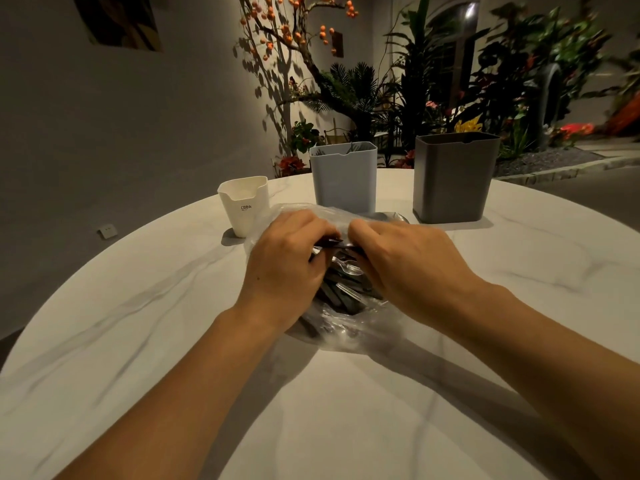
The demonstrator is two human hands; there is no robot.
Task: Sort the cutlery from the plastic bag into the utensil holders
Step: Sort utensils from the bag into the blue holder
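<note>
On the left of the round table stands the small white holder, apart from the bag and with nothing showing inside it. Just right of it your left hand rests on the clear plastic bag, its fingers curled and pinching a dark piece at the bag's mouth. The cutlery, dark handles mixed with clear plastic spoons, lies heaped inside the bag between your wrists.

Behind the bag stands the pale blue holder; thin tips seem to show at its rim, though they are too small to be sure. Your right hand meets the left at the mouth of the bag, fingers curled on the same dark piece and the plastic there. Furthest right is the dark grey holder, well clear of your hands.

You appear to be at the opening or first-pick step: little seems sorted so far. Next, you would want to free one piece from the tangle, keep the plastic from dragging with it, tell its kind, and carry it to the matching holder.
</note>
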